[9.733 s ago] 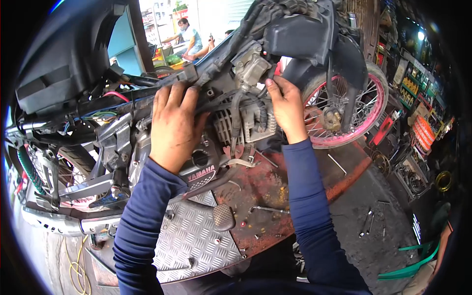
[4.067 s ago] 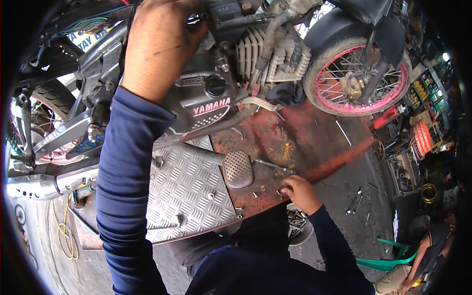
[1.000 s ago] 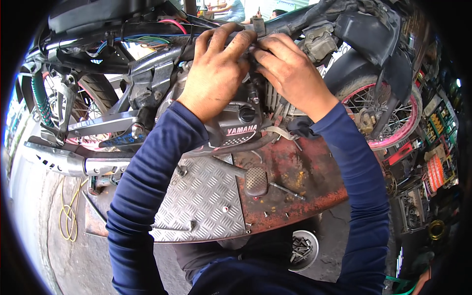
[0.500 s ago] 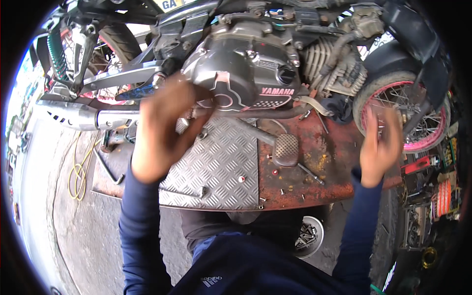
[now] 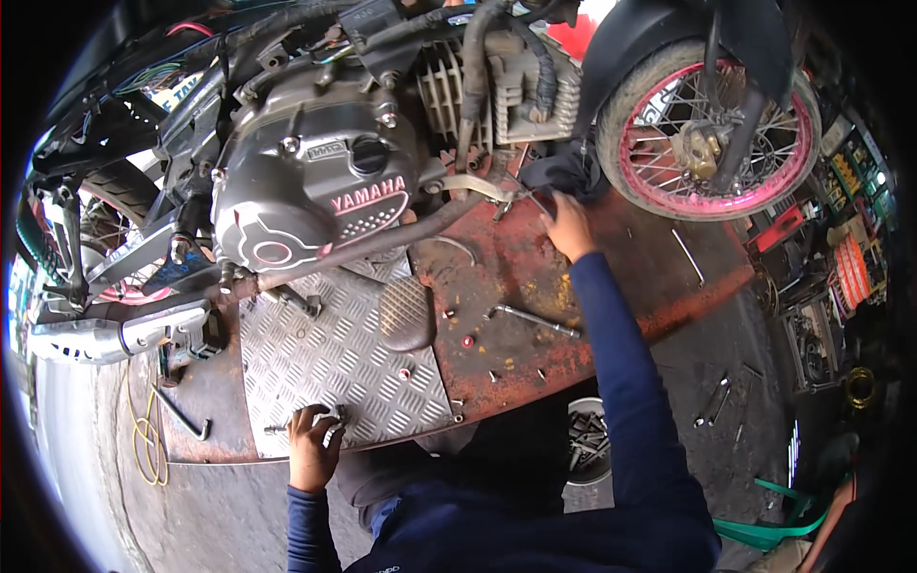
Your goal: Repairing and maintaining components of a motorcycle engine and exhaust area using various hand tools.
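My left hand rests at the front edge of the diamond-pattern metal plate, fingers curled over a small metal tool lying there. My right hand reaches far forward over the rusty red platform, fingertips at a dark rag and a thin metal piece just behind the front wheel with its pink rim. Its grip is hidden. The motorcycle engine stands above the plate, between my arms.
A rubber foot pedal, a long metal rod and loose bolts lie on the platform. The silver exhaust sits at left above a yellow cable. Tools lie on the floor at right, near a green stool.
Both hands have left the engine. My left hand dropped to the plate's front edge; my right hand swung out and now reaches in toward the rag by the front wheel.
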A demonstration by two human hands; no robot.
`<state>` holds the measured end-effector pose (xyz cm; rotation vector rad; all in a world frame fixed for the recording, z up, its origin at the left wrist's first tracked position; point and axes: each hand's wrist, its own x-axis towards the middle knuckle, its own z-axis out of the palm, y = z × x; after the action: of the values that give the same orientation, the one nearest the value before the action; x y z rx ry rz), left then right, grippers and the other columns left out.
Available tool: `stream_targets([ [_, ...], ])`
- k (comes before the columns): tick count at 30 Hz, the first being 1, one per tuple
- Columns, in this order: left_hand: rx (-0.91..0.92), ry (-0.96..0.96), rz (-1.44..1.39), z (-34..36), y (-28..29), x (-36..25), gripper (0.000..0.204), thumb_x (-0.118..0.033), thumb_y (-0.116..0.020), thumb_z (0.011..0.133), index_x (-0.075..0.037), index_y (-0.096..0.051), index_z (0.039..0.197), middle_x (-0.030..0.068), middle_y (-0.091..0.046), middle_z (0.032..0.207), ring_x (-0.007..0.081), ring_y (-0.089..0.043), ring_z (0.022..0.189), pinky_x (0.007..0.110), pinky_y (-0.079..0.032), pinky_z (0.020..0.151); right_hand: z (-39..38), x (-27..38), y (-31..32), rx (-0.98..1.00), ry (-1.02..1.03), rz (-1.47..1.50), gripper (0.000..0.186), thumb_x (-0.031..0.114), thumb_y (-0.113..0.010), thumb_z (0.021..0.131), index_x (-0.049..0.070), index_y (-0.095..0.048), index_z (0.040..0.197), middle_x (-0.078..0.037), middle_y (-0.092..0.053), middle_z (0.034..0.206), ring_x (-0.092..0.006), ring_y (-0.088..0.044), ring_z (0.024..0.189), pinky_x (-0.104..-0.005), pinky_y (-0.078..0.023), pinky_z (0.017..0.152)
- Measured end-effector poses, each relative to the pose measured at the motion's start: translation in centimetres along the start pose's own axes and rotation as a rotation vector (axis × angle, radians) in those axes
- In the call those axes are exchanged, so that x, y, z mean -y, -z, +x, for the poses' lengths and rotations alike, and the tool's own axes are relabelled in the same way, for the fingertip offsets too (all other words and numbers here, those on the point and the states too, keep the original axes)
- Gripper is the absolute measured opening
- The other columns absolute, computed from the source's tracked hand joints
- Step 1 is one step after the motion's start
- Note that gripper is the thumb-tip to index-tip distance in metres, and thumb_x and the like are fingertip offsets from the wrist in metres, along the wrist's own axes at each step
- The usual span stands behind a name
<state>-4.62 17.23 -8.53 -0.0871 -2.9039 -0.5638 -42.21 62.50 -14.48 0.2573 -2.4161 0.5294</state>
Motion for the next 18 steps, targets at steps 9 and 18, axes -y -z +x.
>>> stream_targets([
  [9,-0.162,0.000,-0.315,-1.3,0.9,-5.9,0.016,0.005,-0.072,0.072,0.000,-0.067,0.086,0.0138,-0.065,0.096,0.0329,-0.063,0.091,0.039,-0.050,0.080,-4.1,9.0,9.1,0.156,0.024,0.187,0.023,0.029,-0.067,0.089,0.006,-0.062,0.090,-0.017,-0.066,0.081,-0.0403,-0.064,0.074,-0.0513,-0.048,0.063],
  [18,0.282,-0.310,-0.827,7.9,-6.4,-13.9,0.015,0.003,-0.069,0.080,0.002,-0.068,0.094,0.0143,-0.069,0.094,0.0268,-0.069,0.090,0.034,-0.053,0.081,-23.0,8.5,21.7,0.147,0.180,0.235,0.031,0.033,-0.077,0.079,0.006,-0.061,0.077,-0.006,-0.055,0.065,-0.0266,-0.057,0.060,-0.0397,-0.043,0.057],
])
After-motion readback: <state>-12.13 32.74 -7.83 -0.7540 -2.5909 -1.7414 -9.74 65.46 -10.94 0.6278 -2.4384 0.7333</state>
